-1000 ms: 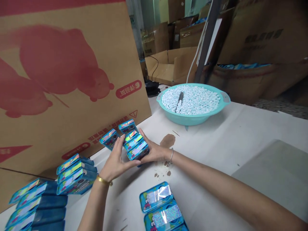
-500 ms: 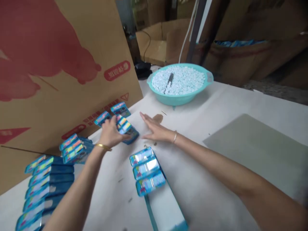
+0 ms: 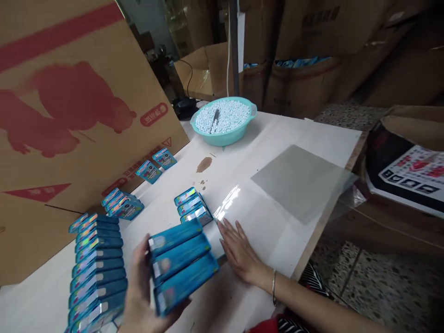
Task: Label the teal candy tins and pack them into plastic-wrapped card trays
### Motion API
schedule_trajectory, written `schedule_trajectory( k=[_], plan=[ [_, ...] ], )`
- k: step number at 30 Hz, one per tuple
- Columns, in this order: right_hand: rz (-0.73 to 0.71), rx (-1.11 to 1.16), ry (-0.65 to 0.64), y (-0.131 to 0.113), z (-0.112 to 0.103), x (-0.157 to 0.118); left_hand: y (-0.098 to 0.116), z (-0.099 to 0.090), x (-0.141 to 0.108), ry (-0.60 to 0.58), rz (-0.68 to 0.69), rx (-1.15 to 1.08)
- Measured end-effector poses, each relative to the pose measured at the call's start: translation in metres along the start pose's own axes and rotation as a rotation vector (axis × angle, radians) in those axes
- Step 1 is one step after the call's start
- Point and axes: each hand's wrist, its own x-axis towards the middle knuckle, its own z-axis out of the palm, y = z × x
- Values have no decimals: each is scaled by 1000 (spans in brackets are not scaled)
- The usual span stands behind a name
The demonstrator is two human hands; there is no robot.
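My left hand (image 3: 140,286) is closed around a row of three small blue boxes (image 3: 183,268), raised above the table at the front and tilted, undersides toward me. My right hand (image 3: 239,252) has its fingers stretched out, low over the table just right of those boxes. Its fingertips are close to the right side of a group of three more blue boxes (image 3: 192,206); whether they touch is unclear. The held boxes hide whatever lies in front of that group.
On the left stands a long row of blue boxes (image 3: 99,268), with several others (image 3: 149,171) along a large carton (image 3: 69,115). A turquoise basin (image 3: 225,138) of white pellets sits at the back. A grey translucent sheet (image 3: 298,180) lies on the right.
My left hand has come back toward me and now holds three boxes up. My right hand has drawn back beside the tabletop group. The view has turned right.
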Motion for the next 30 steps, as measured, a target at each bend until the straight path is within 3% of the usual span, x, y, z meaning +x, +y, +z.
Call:
schedule_trajectory(
  k=[4, 8, 13, 17, 21, 25, 30],
  plan=[
    [-4, 56, 0, 2, -3, 1, -13, 42, 14, -189, 177, 78],
    [-25, 117, -15, 4, -9, 1, -8, 47, 20, -302, 213, 252],
    [-15, 193, -36, 7, -16, 1, 16, 54, 34, -390, 181, 452],
    [-43, 148, -50, 7, -18, 1, 25, 66, 37, -380, 181, 643],
    [-50, 75, -41, 4, -20, 1, 11, 74, 25, -392, 243, 626],
    [-2, -48, -29, 3, -30, -11, 2, 78, 17, -351, 173, 671],
    [-9, -230, -70, 12, -40, -40, 14, 72, 12, -340, 73, 476]
  ],
)
